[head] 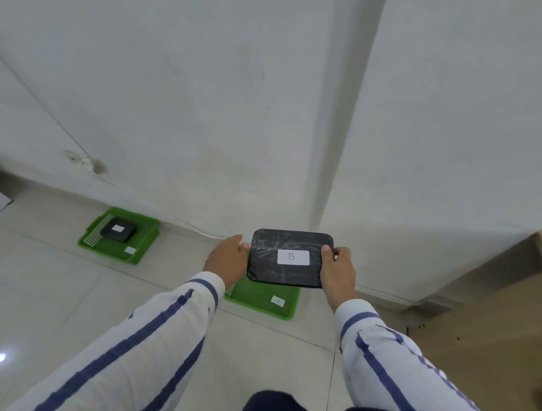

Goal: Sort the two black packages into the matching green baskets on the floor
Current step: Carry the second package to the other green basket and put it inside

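I hold a flat black package [289, 269] with a white label reading "B", level in front of me. My left hand [228, 257] grips its left edge and my right hand [338, 269] grips its right edge. Directly below it on the floor lies a green basket [260, 300] with a small white tag, partly hidden by the package. A second green basket [118, 235] sits farther left by the wall. Inside that one rests another black package [118, 229] with a white label I cannot read.
A white wall with a protruding column [342, 146] stands right behind the baskets. A thin white cable [159, 209] runs along the wall base. A brown wooden piece of furniture [490, 320] stands at the right. The floor is pale glossy tile.
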`<action>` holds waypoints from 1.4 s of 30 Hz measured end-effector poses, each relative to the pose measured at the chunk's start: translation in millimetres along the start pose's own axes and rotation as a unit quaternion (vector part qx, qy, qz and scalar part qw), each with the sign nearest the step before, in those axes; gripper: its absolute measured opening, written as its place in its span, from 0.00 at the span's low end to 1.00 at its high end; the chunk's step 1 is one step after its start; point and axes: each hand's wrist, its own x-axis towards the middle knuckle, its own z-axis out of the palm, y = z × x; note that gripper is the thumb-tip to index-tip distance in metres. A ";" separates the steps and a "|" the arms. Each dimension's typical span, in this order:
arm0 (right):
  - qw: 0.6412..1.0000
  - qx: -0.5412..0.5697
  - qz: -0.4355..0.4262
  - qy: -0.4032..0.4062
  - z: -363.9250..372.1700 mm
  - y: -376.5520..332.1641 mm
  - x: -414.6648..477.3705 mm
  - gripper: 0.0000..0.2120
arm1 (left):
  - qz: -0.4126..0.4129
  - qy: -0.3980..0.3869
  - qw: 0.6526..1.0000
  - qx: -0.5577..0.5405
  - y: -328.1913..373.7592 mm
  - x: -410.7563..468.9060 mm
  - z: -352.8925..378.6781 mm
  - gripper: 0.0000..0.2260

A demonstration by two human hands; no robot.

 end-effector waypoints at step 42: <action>0.984 0.034 0.114 0.129 415.3 383.3 263.9 0.18 | 0.064 -0.118 0.990 -0.052 -377.9 400.5 359.5 0.17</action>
